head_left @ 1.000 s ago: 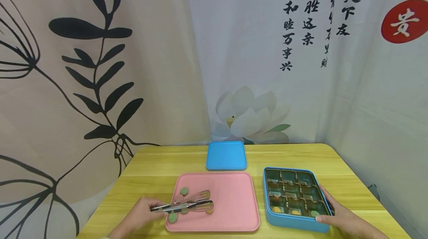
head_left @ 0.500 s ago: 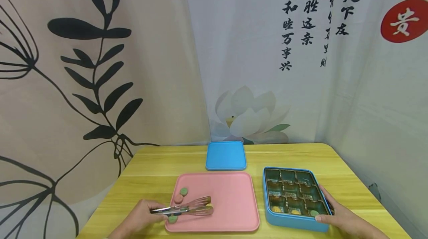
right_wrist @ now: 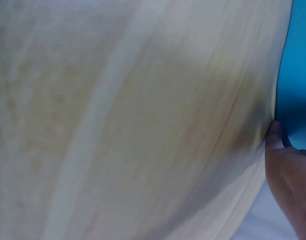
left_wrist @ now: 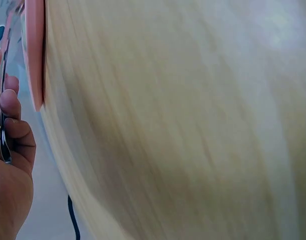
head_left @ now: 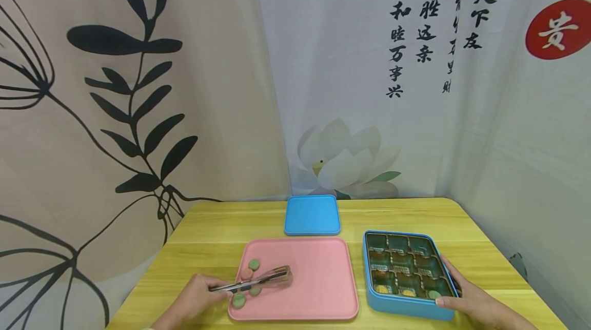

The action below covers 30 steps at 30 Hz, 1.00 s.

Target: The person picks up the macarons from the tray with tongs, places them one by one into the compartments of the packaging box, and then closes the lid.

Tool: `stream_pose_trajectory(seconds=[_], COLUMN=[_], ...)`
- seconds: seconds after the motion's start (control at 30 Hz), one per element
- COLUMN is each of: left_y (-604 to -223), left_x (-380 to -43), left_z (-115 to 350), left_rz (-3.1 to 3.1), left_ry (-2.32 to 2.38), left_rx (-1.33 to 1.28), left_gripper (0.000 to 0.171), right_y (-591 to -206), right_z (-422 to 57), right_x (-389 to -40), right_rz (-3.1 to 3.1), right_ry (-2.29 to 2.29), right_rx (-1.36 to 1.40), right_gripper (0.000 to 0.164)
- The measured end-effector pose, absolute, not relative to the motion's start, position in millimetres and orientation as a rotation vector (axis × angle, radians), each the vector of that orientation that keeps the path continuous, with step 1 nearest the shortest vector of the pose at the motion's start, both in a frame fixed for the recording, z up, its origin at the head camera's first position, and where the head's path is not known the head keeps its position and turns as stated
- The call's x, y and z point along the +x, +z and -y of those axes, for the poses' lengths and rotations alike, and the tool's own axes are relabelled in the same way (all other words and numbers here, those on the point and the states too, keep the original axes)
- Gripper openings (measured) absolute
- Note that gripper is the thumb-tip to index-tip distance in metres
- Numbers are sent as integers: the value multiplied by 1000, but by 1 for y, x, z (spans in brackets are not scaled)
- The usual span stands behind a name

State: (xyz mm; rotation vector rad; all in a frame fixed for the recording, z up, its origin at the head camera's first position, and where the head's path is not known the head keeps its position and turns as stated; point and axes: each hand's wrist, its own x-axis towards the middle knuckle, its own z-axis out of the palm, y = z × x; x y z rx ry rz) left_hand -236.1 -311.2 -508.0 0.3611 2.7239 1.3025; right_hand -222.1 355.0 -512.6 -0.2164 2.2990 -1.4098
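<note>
My left hand [head_left: 196, 291] grips metal tongs [head_left: 249, 285] whose arms lie nearly together, tips over the pink tray [head_left: 318, 299]. In the left wrist view, my fingers curl round the tongs' handle [left_wrist: 3, 100]. Whether anything sits between the tips, I cannot tell. Under and beside the tongs lie small round macarons: a green one [head_left: 254, 265], a pink one [head_left: 247, 273] and another green one [head_left: 238, 300]. My right hand [head_left: 475, 299] holds the near right corner of a blue box [head_left: 406, 307], thumb at the front. Its gold insert has several compartments; the near row holds two yellow macarons [head_left: 381, 289] and a green one [head_left: 434, 294].
A blue lid [head_left: 312, 215] lies flat behind the pink tray. The yellow wood-grain table [head_left: 221, 232] reaches back to a printed curtain [head_left: 231, 89]. A strip of table separates the tray from the box.
The tongs' arms have come together and their tips have risen slightly on the tray. A yellow macaron seen near the tips earlier is out of sight. My right hand and the box stay put.
</note>
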Motion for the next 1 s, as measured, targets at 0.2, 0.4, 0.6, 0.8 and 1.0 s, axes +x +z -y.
stream_pose_trajectory(seconds=[0.2,0.4,0.6,0.8,1.0], left_y=[-506,-505,-505,-502,-500], left_x=[-237,-238,-240,-242,-247], left_z=[308,304,300,295,289], left_rz=[-2721,-2726,-2743,-2753,-2761], left_ry=[1317,1317,1317,1327,1304], left_rx=[309,278,252,306,333], left_gripper=[22,22,21,19,19], right_y=[-514,-514,-512,-511,-511], right_z=[-356,-356,-355,-354,-354], right_x=[-223,-224,-222,-221,-222], right_rz=[-2287,-2309,-2308,-2300,-2296], right_ry=[-1418,-1385,-1388,-1406,-1403], right_rx=[-208,-217,-222,-236,-222], right_gripper=[100,100,100,101,101])
